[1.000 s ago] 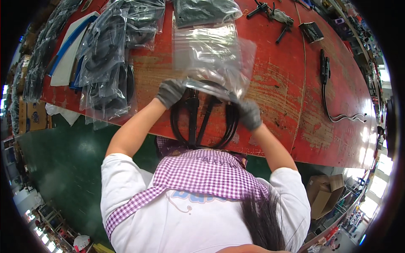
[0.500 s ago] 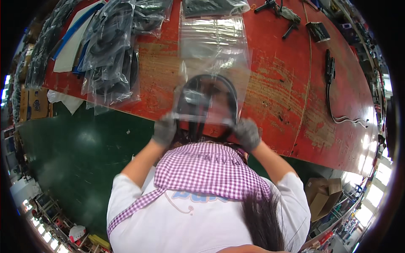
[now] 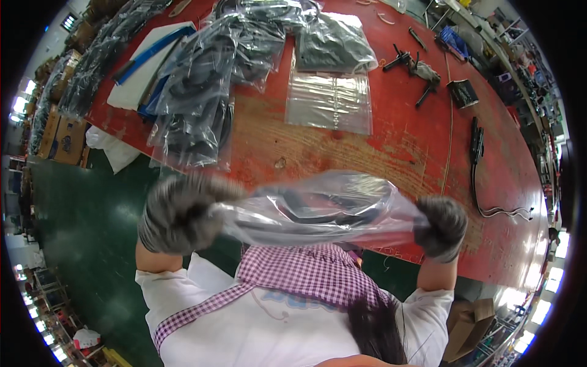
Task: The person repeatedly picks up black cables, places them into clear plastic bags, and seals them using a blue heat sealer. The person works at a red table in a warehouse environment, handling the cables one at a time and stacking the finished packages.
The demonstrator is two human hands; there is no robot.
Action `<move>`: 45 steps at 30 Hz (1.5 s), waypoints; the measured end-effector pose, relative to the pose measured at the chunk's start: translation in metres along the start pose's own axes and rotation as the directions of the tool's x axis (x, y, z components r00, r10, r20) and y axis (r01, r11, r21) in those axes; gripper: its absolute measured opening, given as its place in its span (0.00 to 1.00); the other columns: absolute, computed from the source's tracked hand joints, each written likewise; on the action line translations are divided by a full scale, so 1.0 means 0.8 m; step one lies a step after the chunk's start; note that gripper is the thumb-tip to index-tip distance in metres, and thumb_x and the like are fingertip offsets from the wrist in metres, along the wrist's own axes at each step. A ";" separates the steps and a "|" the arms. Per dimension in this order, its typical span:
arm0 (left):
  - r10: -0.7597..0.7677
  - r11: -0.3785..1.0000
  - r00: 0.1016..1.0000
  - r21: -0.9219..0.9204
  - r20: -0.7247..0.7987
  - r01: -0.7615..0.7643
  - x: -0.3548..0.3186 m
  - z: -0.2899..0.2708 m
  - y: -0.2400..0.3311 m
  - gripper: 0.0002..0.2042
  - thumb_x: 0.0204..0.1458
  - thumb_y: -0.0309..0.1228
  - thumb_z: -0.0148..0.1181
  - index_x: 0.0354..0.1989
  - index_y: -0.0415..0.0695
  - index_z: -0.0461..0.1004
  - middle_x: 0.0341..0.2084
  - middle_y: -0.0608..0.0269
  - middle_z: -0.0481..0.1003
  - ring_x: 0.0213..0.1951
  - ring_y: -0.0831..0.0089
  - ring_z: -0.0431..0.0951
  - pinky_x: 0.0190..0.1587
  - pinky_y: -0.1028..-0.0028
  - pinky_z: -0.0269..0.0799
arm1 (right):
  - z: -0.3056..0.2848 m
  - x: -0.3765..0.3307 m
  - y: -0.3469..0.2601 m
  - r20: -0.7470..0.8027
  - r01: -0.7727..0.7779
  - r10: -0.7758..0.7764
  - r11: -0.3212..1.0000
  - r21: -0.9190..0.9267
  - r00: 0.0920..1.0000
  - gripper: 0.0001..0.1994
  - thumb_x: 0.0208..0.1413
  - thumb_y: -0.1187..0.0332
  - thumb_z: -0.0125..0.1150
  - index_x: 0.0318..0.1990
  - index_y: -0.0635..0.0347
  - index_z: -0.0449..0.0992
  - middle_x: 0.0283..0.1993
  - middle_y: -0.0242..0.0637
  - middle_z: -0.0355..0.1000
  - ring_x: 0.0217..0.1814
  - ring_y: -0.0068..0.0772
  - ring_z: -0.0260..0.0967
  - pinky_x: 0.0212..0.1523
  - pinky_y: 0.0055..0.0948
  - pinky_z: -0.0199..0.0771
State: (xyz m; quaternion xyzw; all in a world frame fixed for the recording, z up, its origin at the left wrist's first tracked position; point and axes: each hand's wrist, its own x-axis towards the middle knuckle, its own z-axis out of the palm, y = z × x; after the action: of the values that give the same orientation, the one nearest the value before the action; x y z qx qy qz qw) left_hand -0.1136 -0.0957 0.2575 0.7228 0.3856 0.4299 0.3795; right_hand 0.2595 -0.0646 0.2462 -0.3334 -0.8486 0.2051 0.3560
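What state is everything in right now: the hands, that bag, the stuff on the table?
left hand: gloved, gripping one end of the clear bag.
right hand: gloved, gripping the other end.
clear bag: lifted off the table, stretched between both hands, black cable coiled inside.
empty clear bags: lying flat on the red table.
pile of bagged cables: heaped at the table's left side.
black cable: loose, unbagged, lying at the right.

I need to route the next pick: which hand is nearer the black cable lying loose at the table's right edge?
Right. The right hand grips the clear plastic bag just left of that black cable; the left hand holds the bag's far end.
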 end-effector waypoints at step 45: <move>-0.555 0.564 0.825 0.678 -0.110 0.470 0.034 0.098 -0.320 0.08 0.47 0.27 0.49 0.36 0.43 0.72 0.24 0.56 0.72 0.27 0.65 0.73 0.31 0.70 0.68 | -0.269 -0.212 0.584 -0.685 -0.940 0.703 -0.332 -0.080 -0.191 0.22 0.49 0.53 0.51 0.49 0.54 0.67 0.53 0.42 0.64 0.57 0.45 0.59 0.53 0.42 0.61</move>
State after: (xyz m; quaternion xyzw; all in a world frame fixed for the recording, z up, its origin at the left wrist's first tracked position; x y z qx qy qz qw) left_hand -0.0924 0.0175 0.0140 0.6894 0.6853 0.0865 0.2182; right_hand 0.7041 0.1625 0.0359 -0.9713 -0.2163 0.0439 0.0889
